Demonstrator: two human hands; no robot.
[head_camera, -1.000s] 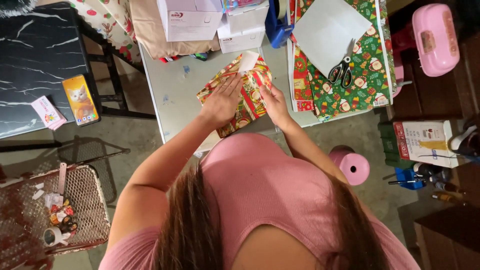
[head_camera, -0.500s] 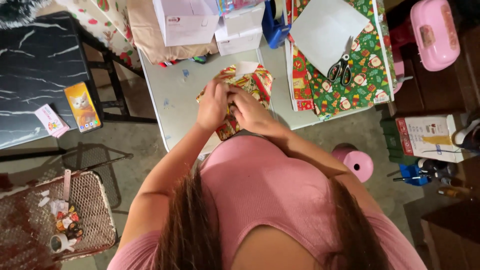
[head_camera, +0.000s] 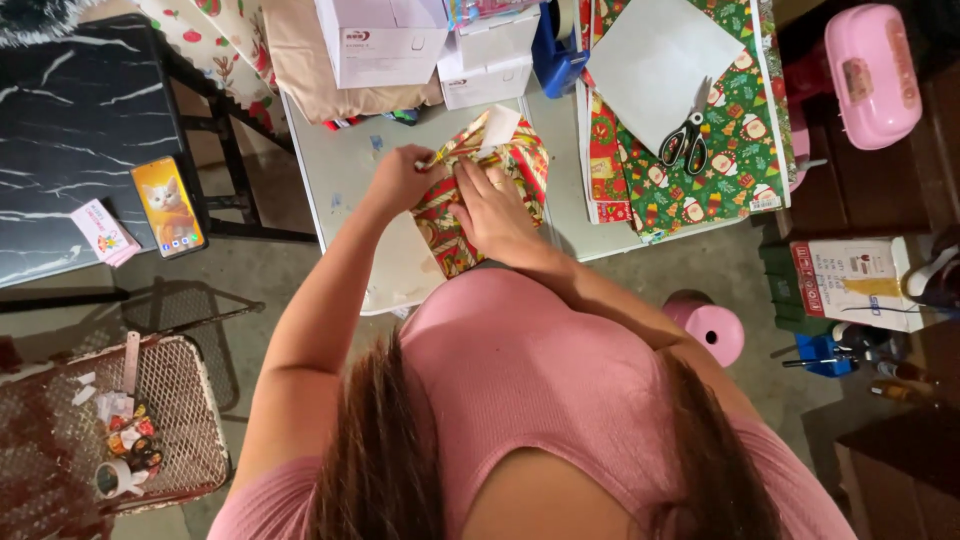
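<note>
A box wrapped in red and gold patterned gift paper (head_camera: 455, 235) lies on the pale table (head_camera: 350, 190) in front of me. My left hand (head_camera: 400, 178) pinches a fold of the paper at the box's upper left edge. My right hand (head_camera: 492, 212) lies flat on top of the box, fingers pressing the paper down. A white flap of paper (head_camera: 497, 127) sticks up at the far end of the box.
Green patterned wrapping paper (head_camera: 740, 150) with scissors (head_camera: 684, 140) and a white sheet (head_camera: 660, 55) lies to the right. White boxes (head_camera: 385, 40) stand at the back. A phone (head_camera: 168, 205) sits on the black marble table (head_camera: 70, 130) at left. A pink stool (head_camera: 712, 325) is nearby.
Both hands have shifted from pressing the sides of the wrapped box to its top, the left one now pinching a paper fold. The view has moved slightly.
</note>
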